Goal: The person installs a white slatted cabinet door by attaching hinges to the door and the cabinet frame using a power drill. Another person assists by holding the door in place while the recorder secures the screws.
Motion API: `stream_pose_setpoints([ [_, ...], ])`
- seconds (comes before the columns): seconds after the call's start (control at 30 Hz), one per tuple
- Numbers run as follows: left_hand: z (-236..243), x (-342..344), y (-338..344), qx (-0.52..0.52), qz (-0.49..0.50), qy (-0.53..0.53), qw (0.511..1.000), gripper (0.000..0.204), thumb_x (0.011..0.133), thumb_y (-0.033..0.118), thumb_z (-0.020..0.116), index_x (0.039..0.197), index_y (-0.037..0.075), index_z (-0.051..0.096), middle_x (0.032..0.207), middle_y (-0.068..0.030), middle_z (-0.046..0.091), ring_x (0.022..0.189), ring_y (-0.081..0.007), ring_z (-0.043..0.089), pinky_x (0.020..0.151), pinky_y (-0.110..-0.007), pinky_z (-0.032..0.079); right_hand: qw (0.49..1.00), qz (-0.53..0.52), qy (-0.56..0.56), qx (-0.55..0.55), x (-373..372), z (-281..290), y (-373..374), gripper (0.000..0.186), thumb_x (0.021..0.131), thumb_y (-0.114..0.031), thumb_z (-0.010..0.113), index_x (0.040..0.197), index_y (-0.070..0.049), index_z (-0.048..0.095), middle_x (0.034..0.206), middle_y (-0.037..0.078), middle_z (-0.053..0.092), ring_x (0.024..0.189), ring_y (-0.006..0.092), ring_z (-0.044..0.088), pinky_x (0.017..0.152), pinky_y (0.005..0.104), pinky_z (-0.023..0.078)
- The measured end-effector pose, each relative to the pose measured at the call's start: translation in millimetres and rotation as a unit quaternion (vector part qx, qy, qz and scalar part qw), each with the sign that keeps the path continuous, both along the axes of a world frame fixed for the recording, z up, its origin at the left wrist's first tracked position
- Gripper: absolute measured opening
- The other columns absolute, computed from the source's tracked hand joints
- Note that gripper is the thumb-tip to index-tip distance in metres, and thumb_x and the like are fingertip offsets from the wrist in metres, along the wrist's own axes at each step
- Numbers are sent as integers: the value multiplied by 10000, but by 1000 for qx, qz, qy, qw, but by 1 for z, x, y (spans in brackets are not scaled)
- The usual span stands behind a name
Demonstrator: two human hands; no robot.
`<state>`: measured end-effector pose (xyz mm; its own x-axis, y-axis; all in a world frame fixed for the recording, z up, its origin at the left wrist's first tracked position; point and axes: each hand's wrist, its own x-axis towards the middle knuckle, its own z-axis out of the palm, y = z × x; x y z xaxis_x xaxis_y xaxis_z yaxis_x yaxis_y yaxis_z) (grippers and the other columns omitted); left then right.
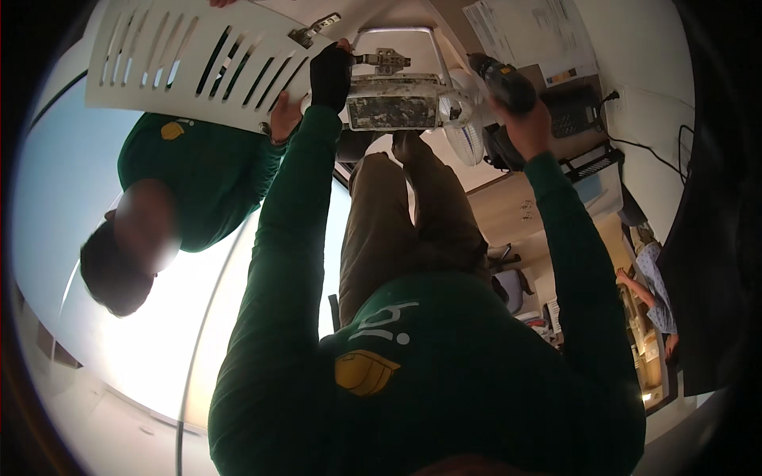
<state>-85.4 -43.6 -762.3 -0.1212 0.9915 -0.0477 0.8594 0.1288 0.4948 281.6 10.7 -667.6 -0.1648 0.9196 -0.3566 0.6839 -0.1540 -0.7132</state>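
My left hand [330,76], in a black glove, is closed at the end of a metal cabinet hinge [386,59]. The hinge lies over a worn, paint-flecked step [393,113] with a white tubular frame. To the right, my right hand [527,127] is wrapped round a dark cordless drill [508,86], whose nose points up and left, apart from the hinge. Left of my gloved hand is a white slotted panel [178,51] with another metal hinge [314,30] on its edge. A co-worker's hand [284,117] grips that panel's lower edge.
The co-worker [198,170] in a green top stands close on the left by a bright window. At right are paper sheets [530,36], a black desk phone [573,111], a white fan [463,136] and a hanging cable [647,151]. Another person [655,289] is farther right.
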Motion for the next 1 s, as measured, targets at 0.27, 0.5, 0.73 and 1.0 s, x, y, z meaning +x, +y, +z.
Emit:
stream_pose_setpoints([
  [0.27, -17, 0, -4, 59, -21, 23, 998, 120, 956, 154, 539, 866, 76, 553, 778, -165, 634, 747, -361, 656, 624, -446, 495, 998, 8, -53, 28, 22, -38, 10, 556, 780, -397, 850, 1135, -5, 679, 1042, 162, 736, 963, 284, 725, 834, 370, 549],
  [0.5, -14, 3, -12, 33, -14, -18, 999, 151, 985, 153, 512, 867, 73, 562, 781, -159, 642, 754, -358, 658, 624, -448, 489, 998, -3, -32, 61, 23, -29, 6, 549, 786, -406, 845, 1127, -7, 685, 1042, 152, 738, 957, 287, 721, 832, 373, 546],
  [0.73, 6, 11, -24, 14, 32, -48, 998, 161, 988, 160, 521, 855, 76, 554, 769, -161, 636, 732, -359, 654, 618, -454, 485, 998, 0, -4, 63, 21, -28, -9, 570, 783, -379, 852, 1151, 16, 667, 1068, 162, 729, 981, 275, 713, 861, 366, 535],
  [1.0, 8, 14, -35, -2, 98, -147, 984, 269, 998, 254, 514, 825, 61, 590, 713, -132, 618, 663, -301, 606, 590, -416, 454, 995, -45, 43, 84, 24, -35, -25, 553, 776, -339, 866, 1142, 26, 669, 1057, 147, 732, 956, 247, 711, 867, 353, 532],
])
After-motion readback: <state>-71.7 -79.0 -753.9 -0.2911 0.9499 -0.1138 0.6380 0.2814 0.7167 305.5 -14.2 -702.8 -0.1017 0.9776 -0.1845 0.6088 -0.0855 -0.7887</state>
